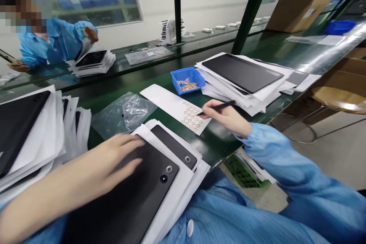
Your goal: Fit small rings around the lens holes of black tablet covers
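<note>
My left hand [121, 160] lies with its fingers apart on a black tablet back panel [143, 187], which rests on a stack of panels and white sheets in front of me. Two round camera parts show near the panel's corner. In my right hand [224, 116] is a thin black pen-like tool [220, 106]. Its tip touches or hovers just over a white sheet [162, 97] that bears several rows of small gold-coloured rings [192, 116]. Behind the sheet, a blue tray [179, 85] holds more loose rings.
Another stack with a dark panel [243, 72] stands at the right, and one with a black panel [24, 129] at the left. A clear plastic bag [126, 112] lies between. Across the bench, a person in blue [57, 42] handles panels. A stool [340, 99] is at the right.
</note>
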Demonstrator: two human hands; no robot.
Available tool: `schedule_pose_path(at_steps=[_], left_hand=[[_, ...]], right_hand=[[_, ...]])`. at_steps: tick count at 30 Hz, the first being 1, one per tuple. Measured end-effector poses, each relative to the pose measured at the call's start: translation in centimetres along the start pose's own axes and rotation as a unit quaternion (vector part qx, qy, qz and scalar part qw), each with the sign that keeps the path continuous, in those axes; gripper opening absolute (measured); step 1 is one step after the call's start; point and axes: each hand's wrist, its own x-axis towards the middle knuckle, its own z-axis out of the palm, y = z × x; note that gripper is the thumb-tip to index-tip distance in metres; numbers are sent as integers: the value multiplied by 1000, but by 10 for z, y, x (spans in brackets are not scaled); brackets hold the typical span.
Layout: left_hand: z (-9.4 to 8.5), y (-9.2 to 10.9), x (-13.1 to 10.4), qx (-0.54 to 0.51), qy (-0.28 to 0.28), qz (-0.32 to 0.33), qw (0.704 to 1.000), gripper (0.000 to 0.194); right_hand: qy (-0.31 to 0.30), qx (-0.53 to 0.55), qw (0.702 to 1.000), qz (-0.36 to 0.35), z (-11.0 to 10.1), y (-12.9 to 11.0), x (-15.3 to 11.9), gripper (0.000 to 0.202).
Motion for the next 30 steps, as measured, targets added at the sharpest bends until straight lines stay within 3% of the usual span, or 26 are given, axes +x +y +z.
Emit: schedule_pose_path(at_steps=[2,4,7,12,17,23,30], left_hand=[[12,6,54,-24,-65,65,995,35],[30,8,98,-19,-62,74,995,37],[56,3,129,-13,-58,75,995,39],[75,-6,126,-13,-57,69,996,37],[74,-5,125,-7,-69,60,996,38],[73,-9,128,23,-67,98,993,44],[75,-16,133,37,-63,120,990,46]], right_hand=[[-15,-2,999,44,16,10,20,36],[4,-9,998,60,29,22,34,27],[27,-30,998,47,39,37,42,25],[39,-66,997,23,41,46,37,24],[31,-93,995,16,42,42,38,23],[23,-101,994,29,45,42,40,26],[14,-6,1000,14,44,25,29,23]])
